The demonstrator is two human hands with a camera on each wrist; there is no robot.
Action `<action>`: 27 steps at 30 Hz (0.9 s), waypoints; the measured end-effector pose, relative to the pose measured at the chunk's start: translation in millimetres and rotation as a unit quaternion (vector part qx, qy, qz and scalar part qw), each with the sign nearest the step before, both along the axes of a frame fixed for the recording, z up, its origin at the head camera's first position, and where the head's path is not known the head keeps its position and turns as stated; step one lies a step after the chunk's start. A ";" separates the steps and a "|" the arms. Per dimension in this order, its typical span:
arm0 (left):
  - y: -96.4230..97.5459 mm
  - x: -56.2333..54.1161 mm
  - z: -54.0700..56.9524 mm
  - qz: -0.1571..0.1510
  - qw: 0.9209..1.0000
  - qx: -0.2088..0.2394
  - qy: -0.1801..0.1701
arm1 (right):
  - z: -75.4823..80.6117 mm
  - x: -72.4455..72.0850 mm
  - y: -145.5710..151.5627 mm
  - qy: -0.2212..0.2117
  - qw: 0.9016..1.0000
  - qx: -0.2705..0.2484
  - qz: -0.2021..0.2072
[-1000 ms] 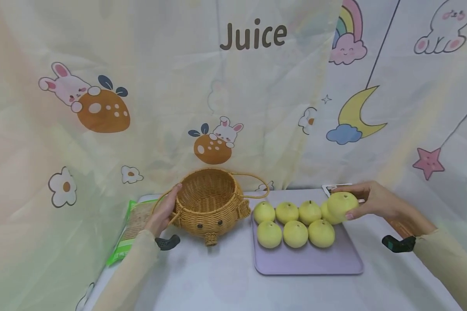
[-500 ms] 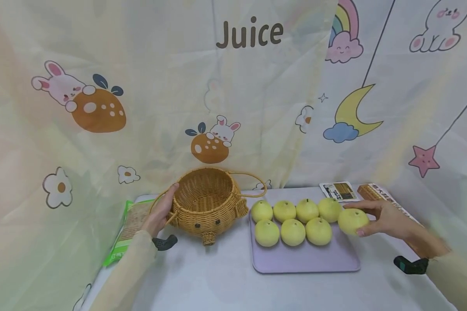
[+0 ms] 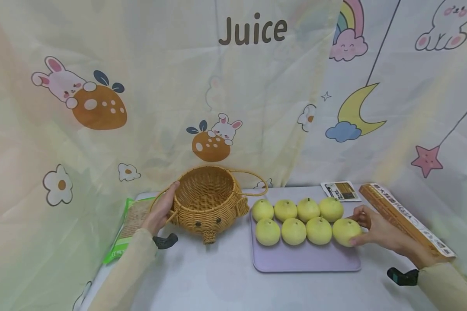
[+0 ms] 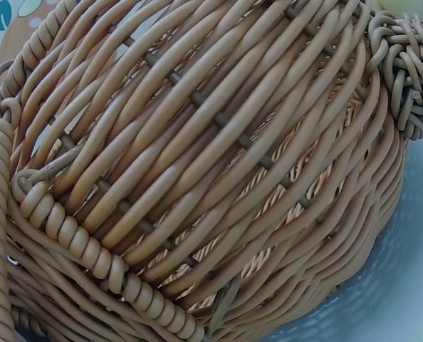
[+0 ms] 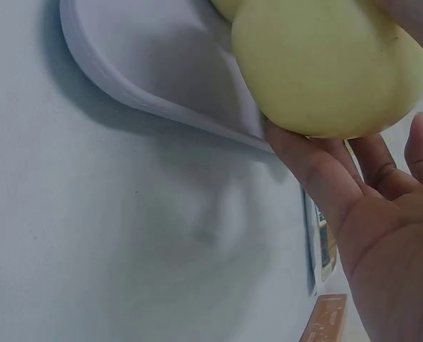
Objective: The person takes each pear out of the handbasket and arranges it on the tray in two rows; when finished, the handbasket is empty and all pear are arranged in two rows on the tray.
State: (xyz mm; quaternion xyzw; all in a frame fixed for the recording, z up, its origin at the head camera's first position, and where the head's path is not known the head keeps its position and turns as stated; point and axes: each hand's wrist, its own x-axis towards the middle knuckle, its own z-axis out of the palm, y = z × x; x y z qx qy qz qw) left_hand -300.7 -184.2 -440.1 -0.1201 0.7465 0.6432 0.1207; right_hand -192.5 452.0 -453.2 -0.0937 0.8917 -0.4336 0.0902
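Observation:
My left hand (image 3: 162, 209) grips the left rim of a round wicker basket (image 3: 204, 220) with an animal face, thumb at the rim. Its handles loop out to either side, and nothing shows inside. Close up, its weave (image 4: 218, 157) fills the left wrist view; that hand is almost wholly out of it. My right hand (image 3: 382, 231) holds a yellow-green pear (image 3: 346, 232) between thumb and fingers at the right end of the front row on a lilac tray (image 3: 307, 261). In the right wrist view the fingers curve against the pear (image 5: 325, 71).
Several more pears (image 3: 293, 232) stand in two rows on the tray. A green-edged packet (image 3: 130, 229) lies left of the basket. Behind the tray lies a small flat packet (image 3: 340, 191), and a long brown box (image 3: 408, 222) lies beside the right forearm. A printed curtain (image 3: 257, 108) hangs behind.
My right hand first held the pear above the back row's right end, moved it right and forward of that row, then brought it down to the front row. The left hand stays on the basket.

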 end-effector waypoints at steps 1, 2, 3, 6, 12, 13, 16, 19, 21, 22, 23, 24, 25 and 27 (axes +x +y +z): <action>0.2 0.1 -0.3 -0.002 1.000 0.002 0.002 | -1.3 0.0 -0.1 -0.001 1.000 -0.003 0.001; 0.2 0.5 -0.7 -0.003 1.000 0.002 0.003 | -2.4 0.1 -0.1 -0.001 1.000 -0.005 0.000; 0.5 0.7 -0.6 -0.004 1.000 0.001 0.003 | -3.5 0.0 0.1 0.000 1.000 -0.007 0.000; 0.0 0.8 0.2 -0.005 1.000 0.001 0.004 | -6.8 -0.4 1.0 0.004 1.000 -0.015 0.000; 0.3 0.0 1.3 -0.004 1.000 -0.004 0.003 | -16.7 -1.7 0.3 -0.030 0.999 -0.036 -0.002; 0.4 0.0 1.0 -0.003 1.000 -0.005 0.002 | -18.3 -1.9 -0.1 -0.038 0.998 -0.040 -0.003; 1.0 0.4 0.0 -0.002 1.000 -0.006 0.002 | -21.9 -1.9 -1.7 -0.039 0.999 -0.037 -0.005; 0.9 0.8 -1.1 -0.001 1.000 -0.007 0.001 | -22.8 -2.5 -2.9 -0.022 0.999 -0.015 -0.018; 0.6 1.0 -1.3 0.000 1.000 -0.005 0.003 | -23.3 -3.9 -3.0 -0.012 1.000 0.001 -0.023; 0.4 1.3 -1.3 0.000 1.000 -0.006 0.003 | -23.4 -4.5 -3.2 -0.012 1.000 0.007 -0.028; 0.1 1.5 -1.2 -0.001 1.000 -0.006 0.003 | -23.5 -5.2 -3.1 -0.013 0.999 0.011 -0.033; -0.3 1.5 -1.0 -0.003 1.000 -0.005 0.004 | -23.7 -5.7 -2.9 -0.015 0.999 0.014 -0.034; -0.5 1.5 -0.6 -0.005 1.000 -0.006 0.005 | -24.0 -6.1 -2.3 -0.015 0.999 0.016 -0.030; -0.9 0.8 0.5 -0.009 1.000 -0.006 0.007 | -23.7 -6.9 -0.8 -0.018 0.999 0.016 -0.024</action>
